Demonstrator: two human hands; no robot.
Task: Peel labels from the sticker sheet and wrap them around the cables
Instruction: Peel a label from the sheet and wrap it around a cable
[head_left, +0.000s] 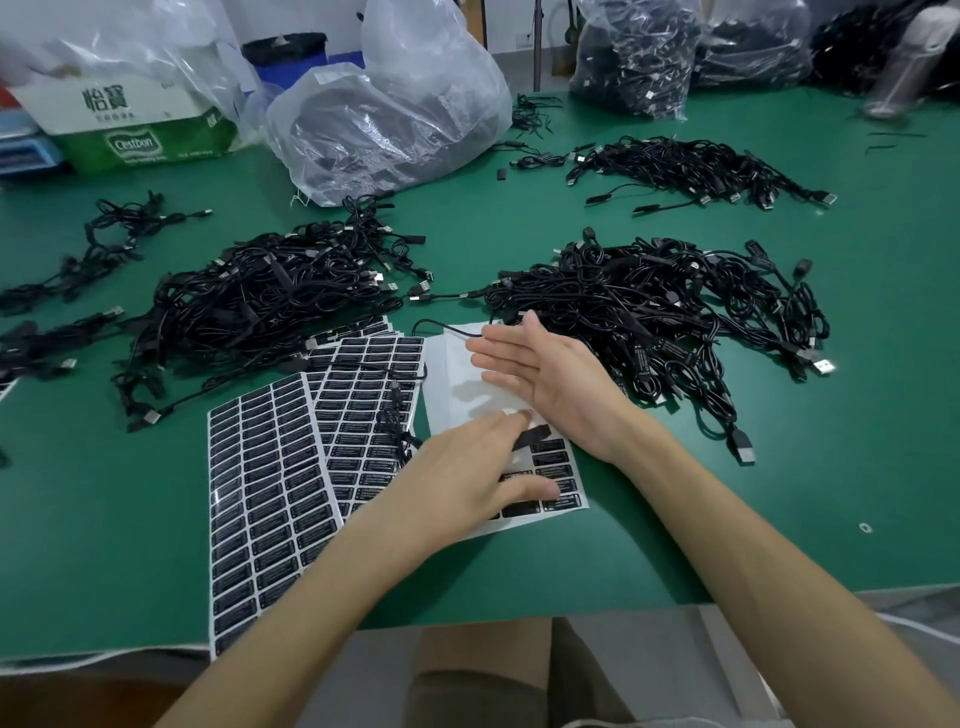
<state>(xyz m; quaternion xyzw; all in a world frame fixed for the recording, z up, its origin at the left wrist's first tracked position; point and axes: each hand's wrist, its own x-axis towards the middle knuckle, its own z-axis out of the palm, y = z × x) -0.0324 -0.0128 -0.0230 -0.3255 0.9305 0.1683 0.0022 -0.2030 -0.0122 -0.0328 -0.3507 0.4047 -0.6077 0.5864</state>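
The left hand (467, 478) lies on the sheet (457, 384), fingers nearly straight, thumb spread out to hold it down. One fingertip lifts a label (531, 440), half off. The right hand (545, 374) hovers open, fingers straight and together, maybe ready to take it. Cables (675, 312) lie piled just behind

surface: green counter (779, 519) | near edge: full sticker sheet (265, 499), fanned sheets (363, 384) just beside it, partly overlapping | centre: mostly peeled sheet (457, 384) | cables: left pile (270, 296), right pile (649, 312), far pile (691, 166), small cluster (104, 244) | back: clear bag (395, 119), cardboard box (135, 124)
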